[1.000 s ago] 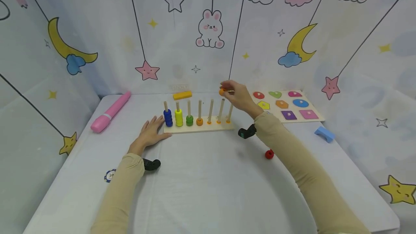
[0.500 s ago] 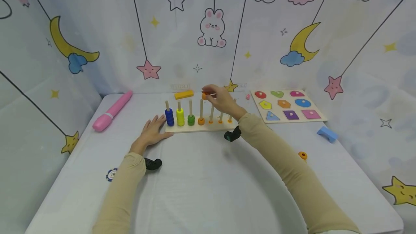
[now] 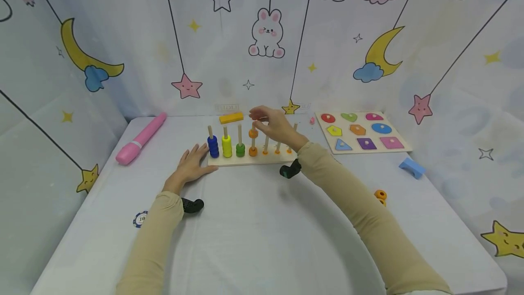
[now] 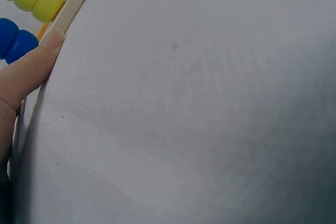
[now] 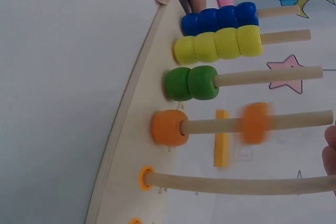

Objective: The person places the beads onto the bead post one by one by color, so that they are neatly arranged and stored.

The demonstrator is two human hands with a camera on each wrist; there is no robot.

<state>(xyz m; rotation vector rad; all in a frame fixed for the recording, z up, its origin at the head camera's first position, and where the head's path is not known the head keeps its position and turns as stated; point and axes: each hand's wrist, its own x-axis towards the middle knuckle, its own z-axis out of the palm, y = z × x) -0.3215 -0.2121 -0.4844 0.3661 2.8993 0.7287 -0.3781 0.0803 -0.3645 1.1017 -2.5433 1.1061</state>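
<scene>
A wooden counting rack (image 3: 233, 161) stands at the back of the table, with stacked blue (image 3: 213, 146), yellow (image 3: 226, 146) and green beads (image 3: 240, 150) on its left pegs. On the fourth peg one orange bead (image 5: 169, 128) sits at the base. Another orange bead (image 5: 254, 123), blurred, is partway down that peg. My right hand (image 3: 280, 126) is by the peg's top, its fingers (image 5: 329, 153) apart from the bead and holding nothing. My left hand (image 3: 189, 167) rests at the rack's left end, fingers spread, its thumb (image 4: 37, 65) against the board's front edge.
A shape puzzle board (image 3: 337, 149) lies at the back right, near a blue arch block (image 3: 412, 168). Loose orange beads (image 3: 380, 195) lie beside the right sleeve. A pink bat-like toy (image 3: 141, 139), a yellow block (image 3: 231, 118) and a numbered chip (image 3: 140, 218) are also on the table.
My right hand has moved left with the orange bead to the fourth peg and let it go there. The bead has dropped down the peg. My left hand has stayed put.
</scene>
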